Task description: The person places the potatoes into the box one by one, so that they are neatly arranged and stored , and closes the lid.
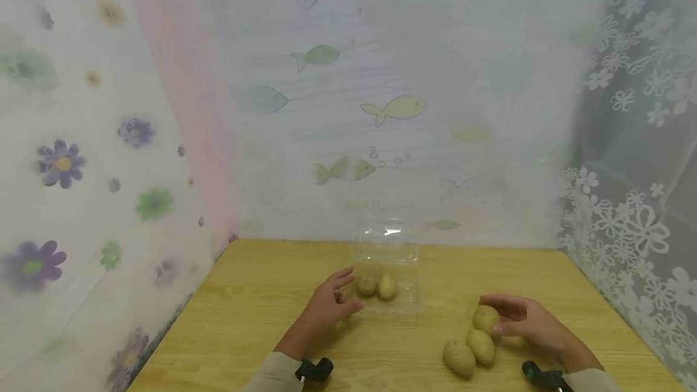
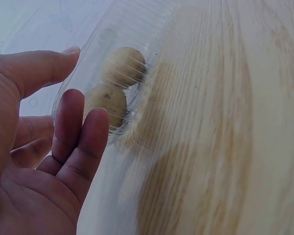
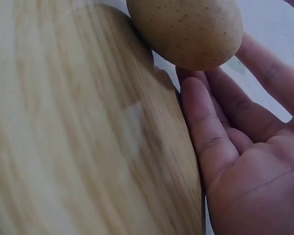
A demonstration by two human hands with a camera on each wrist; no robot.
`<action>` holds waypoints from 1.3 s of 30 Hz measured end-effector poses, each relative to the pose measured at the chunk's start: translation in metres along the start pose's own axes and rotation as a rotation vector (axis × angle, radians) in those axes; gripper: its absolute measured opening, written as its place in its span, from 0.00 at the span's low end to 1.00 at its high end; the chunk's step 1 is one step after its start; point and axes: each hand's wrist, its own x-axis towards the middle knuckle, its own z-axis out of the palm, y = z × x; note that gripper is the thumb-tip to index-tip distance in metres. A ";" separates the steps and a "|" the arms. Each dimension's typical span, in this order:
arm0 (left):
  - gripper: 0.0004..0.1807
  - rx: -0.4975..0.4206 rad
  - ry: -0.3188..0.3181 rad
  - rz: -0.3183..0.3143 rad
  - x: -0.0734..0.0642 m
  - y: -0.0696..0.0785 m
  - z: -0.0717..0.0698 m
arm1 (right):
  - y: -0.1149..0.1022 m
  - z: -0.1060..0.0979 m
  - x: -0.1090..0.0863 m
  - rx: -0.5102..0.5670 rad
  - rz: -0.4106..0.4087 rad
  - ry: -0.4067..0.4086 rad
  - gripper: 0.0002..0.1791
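Note:
In the head view, my right hand (image 1: pixel 532 321) grips a yellow-brown potato (image 1: pixel 484 318), thumb at its near side and fingers behind it. That speckled potato (image 3: pixel 188 29) also shows at the top of the right wrist view. Right beside it lie two more potatoes, a middle potato (image 1: pixel 481 346) and a nearer potato (image 1: pixel 459 357). My left hand (image 1: pixel 328 302) is at the left side of a clear plastic clamshell box (image 1: pixel 407 305), fingers spread and holding nothing. Inside the box sit a left potato (image 1: pixel 366 285) and a right potato (image 1: pixel 387 287).
The box's hinged lid (image 1: pixel 386 248) stands raised at the back. All of this is on a wood-grain table (image 1: pixel 245 301). A fish-print curtain (image 1: pixel 463 77) hangs behind, with a flowered sheet (image 1: pixel 87 210) on the left and a lacy flowered one (image 1: pixel 626 222) on the right.

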 end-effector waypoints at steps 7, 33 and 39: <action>0.46 -0.001 -0.006 -0.001 0.000 -0.005 0.003 | 0.006 0.001 -0.005 0.112 -0.006 -0.090 0.34; 0.45 0.010 -0.005 0.007 0.002 -0.003 0.000 | 0.011 -0.002 0.001 0.054 -0.023 -0.052 0.35; 0.46 0.009 -0.008 -0.001 0.002 -0.002 -0.001 | 0.009 -0.003 0.003 0.015 -0.018 -0.050 0.35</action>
